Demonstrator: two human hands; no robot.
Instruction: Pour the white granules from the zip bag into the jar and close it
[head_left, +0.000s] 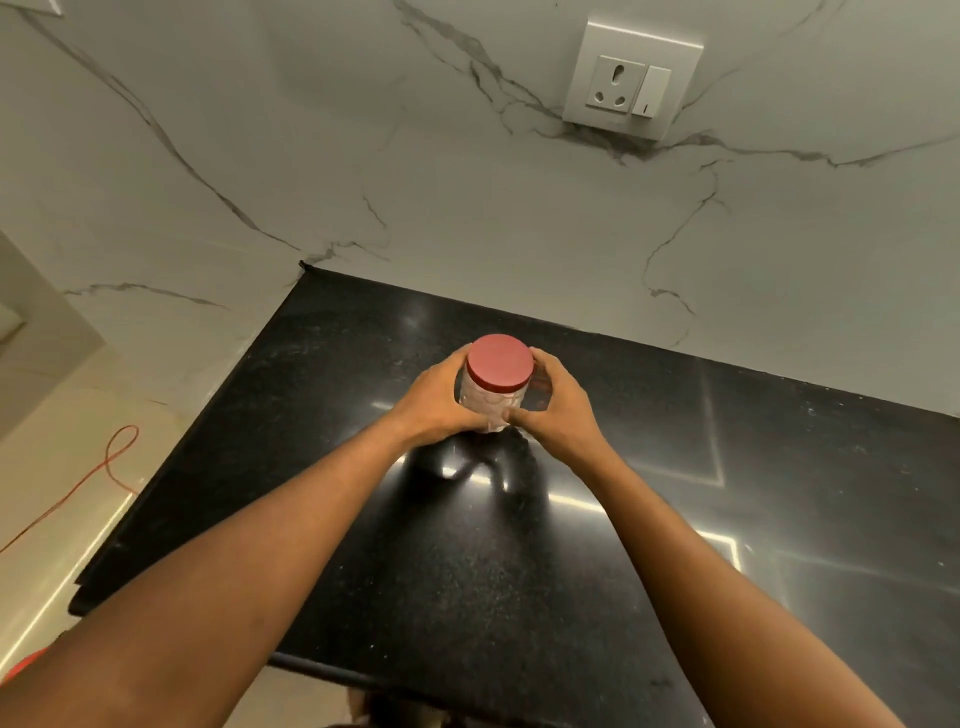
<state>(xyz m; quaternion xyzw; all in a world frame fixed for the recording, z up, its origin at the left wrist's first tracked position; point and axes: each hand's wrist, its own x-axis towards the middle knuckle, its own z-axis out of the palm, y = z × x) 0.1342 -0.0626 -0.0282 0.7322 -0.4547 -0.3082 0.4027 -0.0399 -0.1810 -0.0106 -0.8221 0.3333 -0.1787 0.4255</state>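
Both hands — left hand, right hand — fingers clasping red-lidded jar on counter.

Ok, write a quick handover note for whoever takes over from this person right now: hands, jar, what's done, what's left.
Left hand: wrapped around the left side of the jar.
Right hand: holding the jar's right side.
Jar: upright on the black counter, white contents visible inside, red lid on top.
Zip bag: not in view.
Done: pouring looks finished, lid is on.
Left: can't tell whether the lid is fully tight; check, then let go.
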